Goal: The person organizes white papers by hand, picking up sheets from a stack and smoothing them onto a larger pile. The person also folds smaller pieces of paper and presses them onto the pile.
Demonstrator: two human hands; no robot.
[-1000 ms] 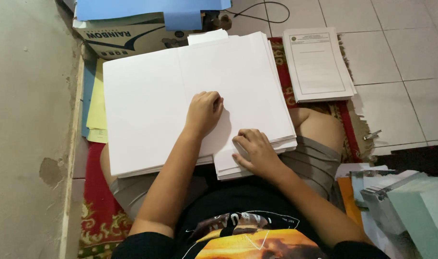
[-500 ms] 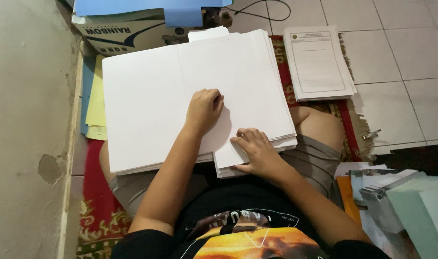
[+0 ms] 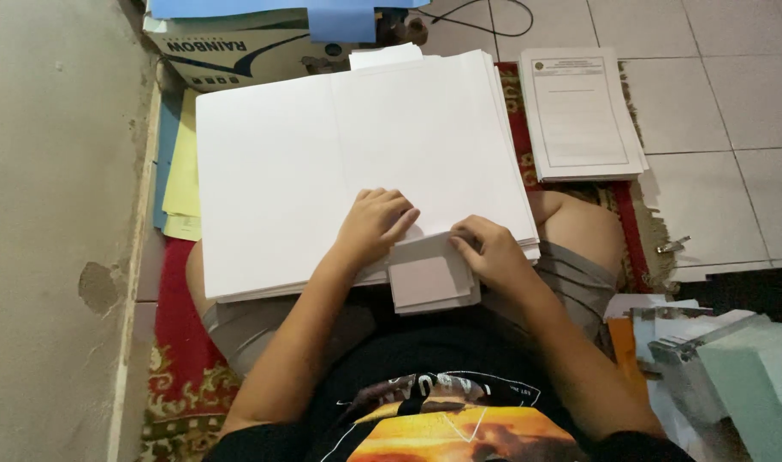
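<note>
Since a second ago your left hand [image 3: 376, 228] has slid down toward the near edge of the big white sheets [image 3: 340, 162] and your right hand [image 3: 494, 254] has drawn a small folded stack [image 3: 431, 282] out below that edge. Your left fingers now lie flat and half curled on the sheets, gripping nothing, while your right fingers press on the top corner of the folded stack, which rests on your lap against the sheets. A printed pile [image 3: 579, 115] lies on the floor to the right, well apart from both hands.
</note>
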